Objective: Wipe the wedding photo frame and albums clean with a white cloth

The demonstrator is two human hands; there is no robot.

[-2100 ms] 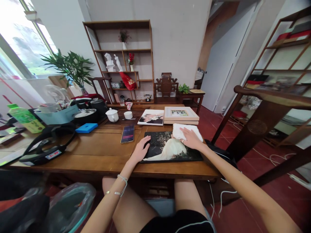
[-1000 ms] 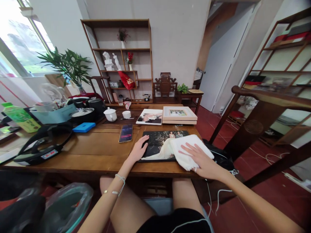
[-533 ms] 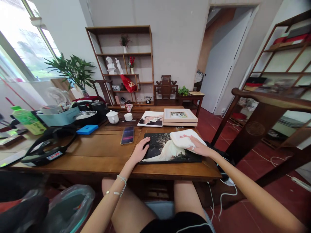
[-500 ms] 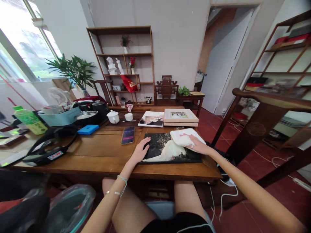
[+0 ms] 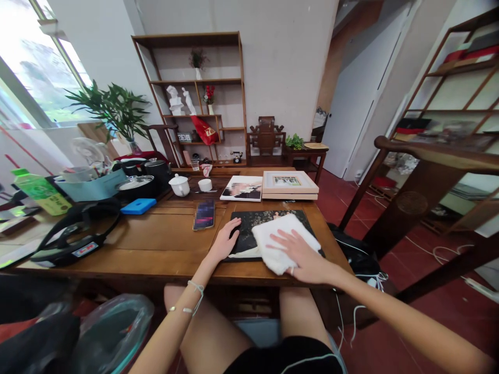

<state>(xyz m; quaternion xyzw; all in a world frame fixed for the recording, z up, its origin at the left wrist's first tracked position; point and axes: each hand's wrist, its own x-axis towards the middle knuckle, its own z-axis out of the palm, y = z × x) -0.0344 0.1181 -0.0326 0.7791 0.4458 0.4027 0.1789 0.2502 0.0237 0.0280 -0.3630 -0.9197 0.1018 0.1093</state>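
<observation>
Shifted left and nearer since the earlier head-view frame, the white cloth lies directly beneath the right hand, spread flat, on the photo panel. The left hand, unclenched, rests farther off, at the panel's left edge. Panel's long axis: left–right; one cloth corner points near.

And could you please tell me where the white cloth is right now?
In the head view, right of centre, the white cloth lies under the right hand on the dark photo panel, with one corner past the panel's near edge.
</observation>
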